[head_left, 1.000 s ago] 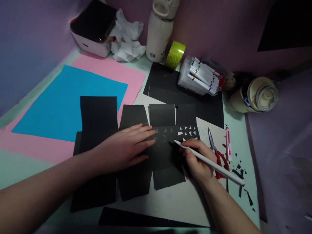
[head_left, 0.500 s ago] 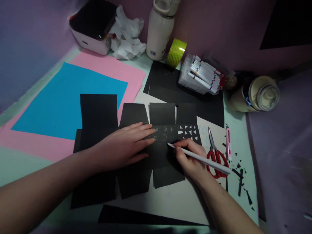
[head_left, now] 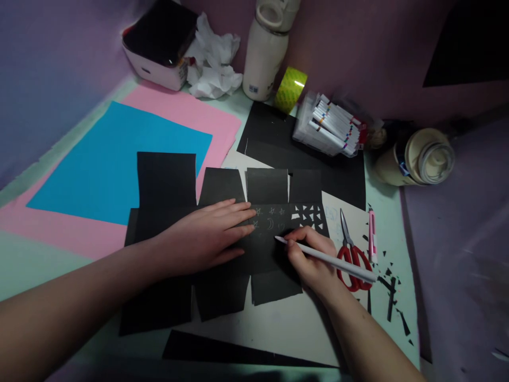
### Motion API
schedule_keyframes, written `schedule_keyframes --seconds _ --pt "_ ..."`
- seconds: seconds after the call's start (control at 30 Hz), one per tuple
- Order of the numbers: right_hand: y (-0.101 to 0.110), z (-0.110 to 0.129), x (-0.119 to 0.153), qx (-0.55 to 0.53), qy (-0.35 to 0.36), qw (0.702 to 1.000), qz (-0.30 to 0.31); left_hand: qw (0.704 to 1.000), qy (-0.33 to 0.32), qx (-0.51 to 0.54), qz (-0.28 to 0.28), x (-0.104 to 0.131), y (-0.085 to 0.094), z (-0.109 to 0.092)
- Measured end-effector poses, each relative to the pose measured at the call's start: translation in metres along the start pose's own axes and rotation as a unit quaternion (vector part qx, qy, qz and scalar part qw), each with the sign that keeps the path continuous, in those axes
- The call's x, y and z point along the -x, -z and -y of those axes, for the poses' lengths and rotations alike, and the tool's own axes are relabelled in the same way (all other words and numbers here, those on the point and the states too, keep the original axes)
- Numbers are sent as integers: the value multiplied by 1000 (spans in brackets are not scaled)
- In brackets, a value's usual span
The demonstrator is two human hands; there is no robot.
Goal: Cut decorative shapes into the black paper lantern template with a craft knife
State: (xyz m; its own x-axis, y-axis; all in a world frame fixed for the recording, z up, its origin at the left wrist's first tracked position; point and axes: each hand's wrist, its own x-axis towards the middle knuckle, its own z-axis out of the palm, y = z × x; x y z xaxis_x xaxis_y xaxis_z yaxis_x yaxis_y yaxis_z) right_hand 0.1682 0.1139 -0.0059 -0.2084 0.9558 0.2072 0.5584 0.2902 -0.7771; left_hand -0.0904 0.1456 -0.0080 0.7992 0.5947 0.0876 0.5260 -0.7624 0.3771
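A black paper cutout (head_left: 228,185) with several flaps lies flat in front of me. My left hand (head_left: 210,236) rests on its middle, palm down, fingers stretched towards the right. In my right hand (head_left: 312,254) is a white pen (head_left: 338,261), pinched between thumb and fingers, with its tip at the paper. Small stars and a crescent moon are drawn in light lines left of and above the tip. The panel (head_left: 307,216) at the right has rows of small triangular holes. Under the cutout lies a pale board (head_left: 286,329).
Red-handled scissors (head_left: 353,265) and a pink craft knife (head_left: 372,236) lie at the right, near black scraps (head_left: 392,297). Behind are a marker box (head_left: 330,127), yellow tape (head_left: 291,90), a white bottle (head_left: 265,58), tissues (head_left: 214,58) and a cup (head_left: 431,159). Blue paper (head_left: 107,159) lies on pink sheets (head_left: 222,122).
The view has shifted slightly, so most things sit a little further right. My left hand stays on the paper, and the pen tip remains in nearly the same place.
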Motion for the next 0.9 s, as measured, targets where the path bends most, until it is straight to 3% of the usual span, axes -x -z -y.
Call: schedule_keyframes --seconds 0.43,0.9 --pt "1 -2 5 -4 -28 1000 -10 1000 1 3 -3 0 0 0" --pt "-1 -2 5 8 -14 1000 -7 1000 -4 -9 -6 1 0 0"
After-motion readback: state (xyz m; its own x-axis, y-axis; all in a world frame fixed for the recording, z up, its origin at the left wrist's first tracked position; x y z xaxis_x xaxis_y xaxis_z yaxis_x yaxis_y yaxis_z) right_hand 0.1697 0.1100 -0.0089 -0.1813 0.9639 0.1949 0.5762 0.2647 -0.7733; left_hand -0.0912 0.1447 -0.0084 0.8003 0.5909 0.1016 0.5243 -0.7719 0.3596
